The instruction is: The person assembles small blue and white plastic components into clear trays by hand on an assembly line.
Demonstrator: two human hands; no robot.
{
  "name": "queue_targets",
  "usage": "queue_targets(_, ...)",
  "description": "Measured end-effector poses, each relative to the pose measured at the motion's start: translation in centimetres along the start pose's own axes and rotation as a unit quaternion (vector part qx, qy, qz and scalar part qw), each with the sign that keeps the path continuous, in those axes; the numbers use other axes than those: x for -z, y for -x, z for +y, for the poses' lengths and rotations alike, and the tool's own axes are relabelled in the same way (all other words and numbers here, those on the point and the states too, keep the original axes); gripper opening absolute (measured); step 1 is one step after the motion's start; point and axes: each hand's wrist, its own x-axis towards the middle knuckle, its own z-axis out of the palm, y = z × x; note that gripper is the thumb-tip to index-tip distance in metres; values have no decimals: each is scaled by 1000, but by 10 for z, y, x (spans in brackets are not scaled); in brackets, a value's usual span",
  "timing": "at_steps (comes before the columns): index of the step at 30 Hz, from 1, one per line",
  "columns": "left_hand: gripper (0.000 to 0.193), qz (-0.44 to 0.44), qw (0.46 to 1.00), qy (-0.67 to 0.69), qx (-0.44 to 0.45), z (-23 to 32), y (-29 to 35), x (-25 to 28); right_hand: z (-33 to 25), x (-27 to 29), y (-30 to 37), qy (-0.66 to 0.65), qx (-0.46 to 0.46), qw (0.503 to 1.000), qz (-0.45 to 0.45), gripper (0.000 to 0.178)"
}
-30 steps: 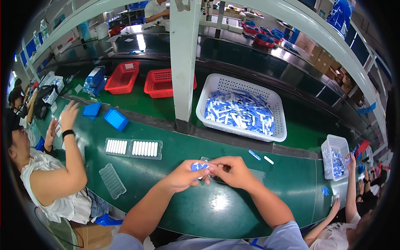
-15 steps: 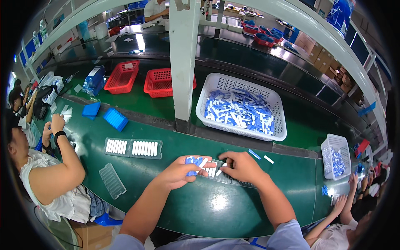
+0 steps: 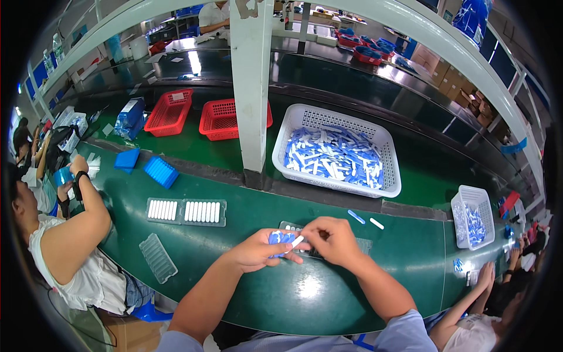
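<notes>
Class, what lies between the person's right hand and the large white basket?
The head view shows green tabletop, a dark strip and, toward the right, a blue stick and a white stick.

Hands rejoined, white strip between (contact unclear)

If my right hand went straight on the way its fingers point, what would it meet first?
Probably the white stick jutting from your left hand; your right hand looks close to it, perhaps already touching, since depth is unclear.
</notes>
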Motion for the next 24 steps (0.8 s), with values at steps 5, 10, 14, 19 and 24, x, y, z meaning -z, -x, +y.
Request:
queue_targets(5,53,53,998,-14,-34,2,-1,-3,-8,17,3,-216,-217,952,4,15)
queue_targets(10,57,9,999,-32,-25,1,4,-15,-3,17,10,-123,-80,973,-175,8)
queue_targets(14,43,28,999,4,-30,11,8,-23,0,29,13,-287,-178,932,-133,10)
queue_targets(19,30,200,873,-398,-198,-8,2,-27,9,42,20,-312,-207,927,-22,11)
queue_targets(24,31,199,649,-691,-247,-20,1,-33,3,38,28,-297,-189,936,-2,14)
